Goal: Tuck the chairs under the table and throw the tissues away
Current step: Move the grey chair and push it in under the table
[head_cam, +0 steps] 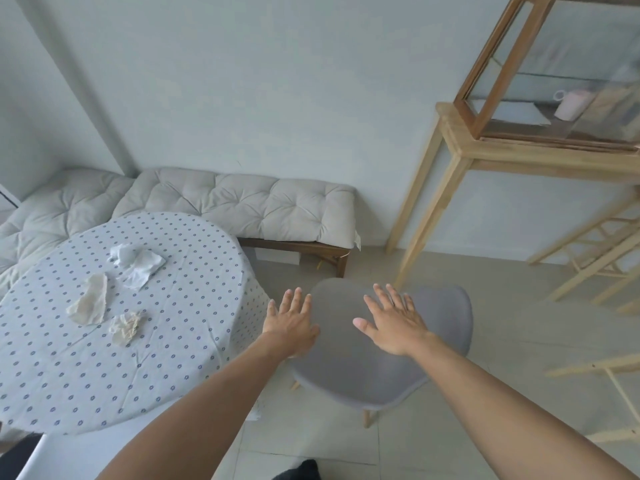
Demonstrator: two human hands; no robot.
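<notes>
A grey shell chair (349,368) with pale wooden legs stands on the floor just right of the round table (69,368), pulled out from it. The table wears a white cloth with small blue dots. Several crumpled tissues lie on it: a white one (138,265), a beige one (90,303) and a smaller beige one (126,327). My left hand (291,320) hovers with spread fingers over the chair's left edge. Above the chair's seat my right hand (393,323) is also spread flat. Neither hand holds anything.
A cushioned bench (249,206) runs along the wall behind the table. A tall wooden stand (460,147) carrying a glass cabinet (554,74) rises at the right, with pale wooden frames (595,258) beside it on the tiled floor.
</notes>
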